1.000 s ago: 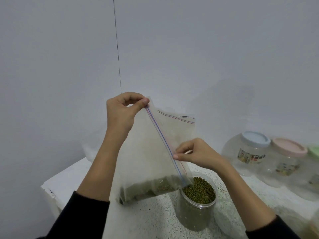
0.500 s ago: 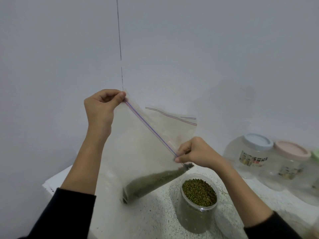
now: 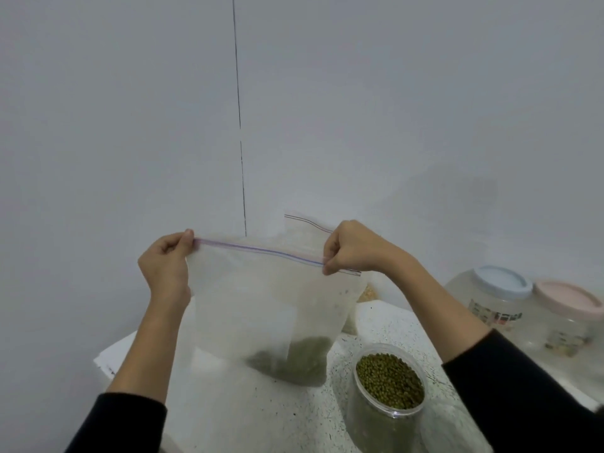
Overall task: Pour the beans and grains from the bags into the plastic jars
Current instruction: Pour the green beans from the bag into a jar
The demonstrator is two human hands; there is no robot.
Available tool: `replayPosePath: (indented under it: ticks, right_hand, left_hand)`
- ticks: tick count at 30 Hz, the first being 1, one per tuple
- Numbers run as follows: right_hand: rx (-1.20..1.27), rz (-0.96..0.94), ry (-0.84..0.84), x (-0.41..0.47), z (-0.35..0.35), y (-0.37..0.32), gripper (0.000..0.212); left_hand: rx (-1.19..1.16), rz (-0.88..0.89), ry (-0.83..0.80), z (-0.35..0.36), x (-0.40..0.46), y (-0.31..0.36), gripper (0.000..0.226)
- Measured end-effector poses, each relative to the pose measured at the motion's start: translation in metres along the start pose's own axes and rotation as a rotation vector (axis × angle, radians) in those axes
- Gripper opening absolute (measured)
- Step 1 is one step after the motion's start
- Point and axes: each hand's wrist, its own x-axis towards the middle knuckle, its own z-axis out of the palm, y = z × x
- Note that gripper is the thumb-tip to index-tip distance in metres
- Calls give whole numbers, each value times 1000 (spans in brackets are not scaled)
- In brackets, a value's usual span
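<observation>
At centre frame the bag (image 3: 261,308) hangs upright, its zip edge level between the left hand (image 3: 168,268) and right hand (image 3: 351,248), each pinching a top corner. Lower right, nearer the right hand, the jar (image 3: 389,382) stands nearly full.

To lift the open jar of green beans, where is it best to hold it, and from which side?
Hold the open jar around its clear side wall below the rim, coming from the right. It stands upright, lidless and nearly full, so a top grip would likely meet beans; the bag hangs at its left.

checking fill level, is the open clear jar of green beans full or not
Nearly full: green beans reach just below the rim of the lidless clear plastic jar.
</observation>
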Motion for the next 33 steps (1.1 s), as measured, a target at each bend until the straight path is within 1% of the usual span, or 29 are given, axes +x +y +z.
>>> replayPosePath:
  ticks: [1, 3, 5, 6, 7, 8, 9, 11, 12, 14, 18, 21, 23, 25, 27, 30, 33]
  right_hand:
    - [-23, -10, -6, 3, 5, -1, 18]
    - [-57, -32, -20, 9, 13, -5, 11]
    - [-92, -64, -22, 11, 17, -8, 8]
    - [-100, -81, -20, 12, 18, -9, 9]
    - [-99, -95, -19, 12, 19, -9, 11]
    - [-89, -101, -21, 13, 20, -8, 13]
    - [-72, -99, -25, 14, 21, -7, 16]
    - [-24, -80, -10, 14, 22, -5, 27]
    - [13, -65, 3, 13, 22, -5, 36]
    - [90, -24, 28, 11, 21, -5, 51]
    - [184, 85, 22, 5, 19, -4, 61]
    - [249, 127, 29, 4, 19, -2, 71]
    - [273, 136, 71, 3, 18, 0, 76]
    - [271, 137, 101, 5, 18, 1, 77]
    - [259, 126, 87, 5, 20, 1, 76]
    - [267, 94, 49, 1, 22, 3, 73]
    - [361, 47, 89, -12, 20, 8, 70]
  left_hand:
    - [43, 19, 22, -3, -1, -8, 4]
    - [149, 144, 47, -7, -6, -19, 14]
    - [318, 413, 10, -5, -10, -21, 25]
    - [388, 559, -47, -1, -13, -18, 26]
    - [445, 681, -142, 6, -16, -15, 28]
    - [503, 764, -271, 12, -19, -12, 32]
    - [568, 803, -416, 19, -23, -8, 39]
    - [678, 774, -683, 32, -33, -1, 56]
    - [721, 751, -772, 38, -38, 0, 60]
    - [778, 741, -838, 48, -42, -5, 55]
    - [770, 697, -833, 52, -45, -10, 26]
    - [759, 699, -868, 50, -47, -11, 16]
    - [706, 678, -864, 48, -48, -11, 16]
    - [670, 631, -850, 45, -48, -9, 27]
    - [665, 620, -824, 45, -47, -9, 33]
    - [678, 659, -768, 48, -47, -10, 25]
    - [707, 690, -737, 50, -50, -13, 14]
